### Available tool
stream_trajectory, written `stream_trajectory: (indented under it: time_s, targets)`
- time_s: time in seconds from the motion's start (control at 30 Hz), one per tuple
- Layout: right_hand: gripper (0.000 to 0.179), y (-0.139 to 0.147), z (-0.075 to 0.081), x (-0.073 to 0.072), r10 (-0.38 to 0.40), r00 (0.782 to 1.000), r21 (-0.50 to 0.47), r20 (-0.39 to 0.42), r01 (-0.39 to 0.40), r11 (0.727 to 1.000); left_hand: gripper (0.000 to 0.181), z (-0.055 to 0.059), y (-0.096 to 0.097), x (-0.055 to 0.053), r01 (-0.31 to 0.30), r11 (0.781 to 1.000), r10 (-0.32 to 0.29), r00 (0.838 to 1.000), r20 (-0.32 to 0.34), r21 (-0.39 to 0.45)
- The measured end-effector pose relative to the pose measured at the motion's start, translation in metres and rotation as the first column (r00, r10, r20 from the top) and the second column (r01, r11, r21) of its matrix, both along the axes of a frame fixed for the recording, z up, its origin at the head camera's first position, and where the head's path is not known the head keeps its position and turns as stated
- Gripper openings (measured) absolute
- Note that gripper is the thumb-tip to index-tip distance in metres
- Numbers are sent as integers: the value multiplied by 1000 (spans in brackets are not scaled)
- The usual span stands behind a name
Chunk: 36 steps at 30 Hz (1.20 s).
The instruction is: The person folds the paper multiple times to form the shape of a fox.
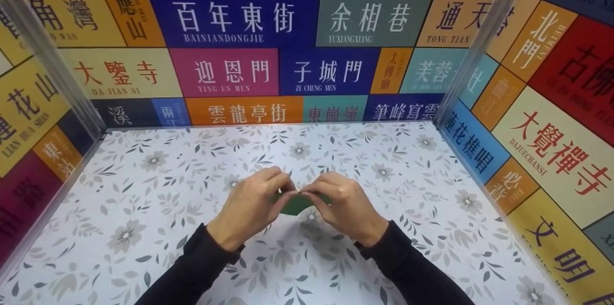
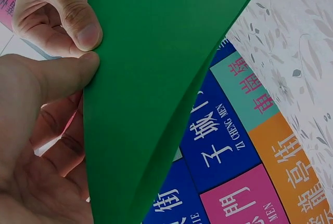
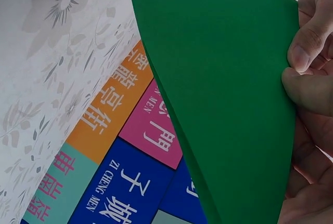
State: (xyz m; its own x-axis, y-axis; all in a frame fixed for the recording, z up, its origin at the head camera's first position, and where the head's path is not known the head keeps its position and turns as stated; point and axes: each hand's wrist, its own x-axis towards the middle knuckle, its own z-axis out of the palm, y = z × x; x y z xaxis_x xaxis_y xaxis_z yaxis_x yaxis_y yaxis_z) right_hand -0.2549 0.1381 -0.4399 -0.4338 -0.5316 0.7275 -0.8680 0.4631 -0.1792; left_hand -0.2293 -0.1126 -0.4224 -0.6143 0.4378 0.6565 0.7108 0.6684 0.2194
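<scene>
A sheet of green paper (image 1: 291, 205), folded over into a triangle, is held up above the table. Its long folded edge faces the hands, and at the far side two layers stand slightly apart in the left wrist view. My left hand (image 1: 254, 199) pinches the folded edge near its middle. Right beside it, my right hand (image 1: 346, 202) pinches the same edge, the thumb tips of both hands nearly touching. Both thumbs lie on the green face (image 2: 151, 63). From the head view most of the paper (image 3: 223, 78) is hidden behind the hands.
White floral cloth (image 1: 158, 190) covers the table. Panels of coloured sign tiles (image 1: 235, 17) stand along the back, left and right. Clear corner posts (image 1: 470, 51) join the panels at the table's back corners.
</scene>
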Motion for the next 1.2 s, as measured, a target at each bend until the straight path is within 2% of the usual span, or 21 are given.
stream_trajectory:
  time_s: [0.2,0.43,1.2]
  targets:
    - [11,10,2,-7,-12,1000,-46,2,12,999,12,5,-13,-3,-39,999,39,999,22,19]
    - [11,18,7,-11,4,1000,-73,29,-2,997,11,13,-21,-6,-33,999,31,998,63,34]
    - [8,18,8,-12,13,999,-61,46,-10,998,10,9,-25,-12,-14,999,9,995,101,49]
